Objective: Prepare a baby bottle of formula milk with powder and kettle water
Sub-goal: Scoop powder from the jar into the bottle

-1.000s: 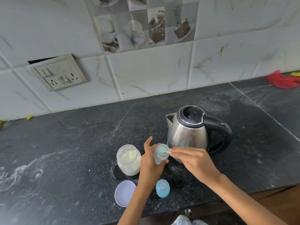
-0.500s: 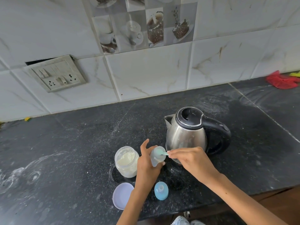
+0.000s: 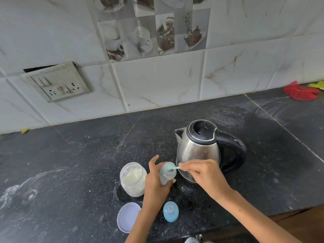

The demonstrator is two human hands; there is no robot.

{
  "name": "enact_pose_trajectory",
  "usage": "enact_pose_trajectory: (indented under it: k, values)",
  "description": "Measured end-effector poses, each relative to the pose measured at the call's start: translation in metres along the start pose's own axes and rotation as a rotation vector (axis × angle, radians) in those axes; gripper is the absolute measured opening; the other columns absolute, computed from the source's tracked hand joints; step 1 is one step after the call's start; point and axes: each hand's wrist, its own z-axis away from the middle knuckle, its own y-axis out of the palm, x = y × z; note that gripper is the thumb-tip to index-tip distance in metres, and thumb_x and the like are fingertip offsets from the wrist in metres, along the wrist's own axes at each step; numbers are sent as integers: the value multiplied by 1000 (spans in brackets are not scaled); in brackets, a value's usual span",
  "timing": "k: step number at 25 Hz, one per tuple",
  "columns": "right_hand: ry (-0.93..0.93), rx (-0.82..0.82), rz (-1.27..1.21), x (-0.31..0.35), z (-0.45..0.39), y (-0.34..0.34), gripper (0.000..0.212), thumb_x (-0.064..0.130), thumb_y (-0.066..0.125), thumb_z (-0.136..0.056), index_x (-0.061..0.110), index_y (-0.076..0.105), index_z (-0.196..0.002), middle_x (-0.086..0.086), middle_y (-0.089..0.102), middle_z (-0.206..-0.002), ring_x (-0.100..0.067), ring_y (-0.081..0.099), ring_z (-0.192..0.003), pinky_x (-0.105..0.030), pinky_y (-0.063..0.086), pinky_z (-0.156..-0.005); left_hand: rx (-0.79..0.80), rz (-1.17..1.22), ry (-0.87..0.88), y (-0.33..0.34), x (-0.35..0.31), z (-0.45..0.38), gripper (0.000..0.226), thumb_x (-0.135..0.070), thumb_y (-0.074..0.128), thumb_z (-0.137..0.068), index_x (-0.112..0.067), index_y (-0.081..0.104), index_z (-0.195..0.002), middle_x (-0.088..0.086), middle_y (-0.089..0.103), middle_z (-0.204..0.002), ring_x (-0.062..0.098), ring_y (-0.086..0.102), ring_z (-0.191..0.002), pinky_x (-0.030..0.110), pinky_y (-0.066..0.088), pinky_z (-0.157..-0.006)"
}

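The left hand [image 3: 156, 183] has its fingers curled round the bottle [image 3: 166, 174] and holds it tilted, its open mouth leaning toward the kettle [image 3: 198, 149]. The right hand [image 3: 201, 174] pinches the thin handle of a small green scoop [image 3: 172, 168] between thumb and fingertips. The bowl of the scoop sits right at the mouth of the bottle. The bottle is up off the counter [image 3: 70, 163], between the jar [image 3: 133, 179] and the kettle.

The jar is open and has white powder inside. It stands just left of the left hand. Its round lid [image 3: 127, 217] lies flat on the counter, near the front edge. The blue bottle top [image 3: 171, 211] stands beside the lid, under the left wrist.

The kettle is shiny with a black lid and handle. It stands just behind the right hand.

Far off at the right lies a red cloth [image 3: 300, 92]. A switch plate [image 3: 57, 81] is on the tiled wall.
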Motion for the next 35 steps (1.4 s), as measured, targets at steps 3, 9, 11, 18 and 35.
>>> enact_pose_trajectory:
  k: [3,9,11,18,35]
  values:
    - [-57,27,47,2,0,0,25,-6,81,-70,9,80,-90,0,79,-93,-7,74,-84,-25,61,-73,-1,4,3,1,0,0,86,-5,80,-69,-14,26,-136,-22,61,-106,-9,58,-95,4,41,-78]
    - [-93,19,62,0,-1,1,23,-5,80,-71,9,80,-89,-1,79,-92,-9,75,-82,-28,62,-69,-12,12,-2,-1,3,2,86,-5,80,-68,-15,26,-135,-20,63,-107,-7,59,-94,5,42,-78]
    - [-92,37,71,0,-1,0,20,-2,79,-72,10,80,-89,1,79,-91,-9,75,-81,-28,62,-67,-5,14,1,0,2,2,86,-4,80,-68,-16,26,-134,-20,62,-107,-8,59,-95,4,41,-79]
    - [-52,56,60,-5,-2,0,20,0,79,-74,12,80,-89,2,79,-91,-9,75,-81,-30,62,-68,-13,2,5,2,0,1,86,-3,80,-68,-22,25,-132,-19,62,-107,-9,59,-93,4,41,-77]
    - [-110,114,102,-2,-3,0,14,3,71,-79,12,79,-86,-4,78,-83,-18,75,-72,-34,61,-59,-34,3,4,6,2,6,85,-4,80,-67,-18,27,-132,-16,64,-107,-6,60,-95,7,43,-78]
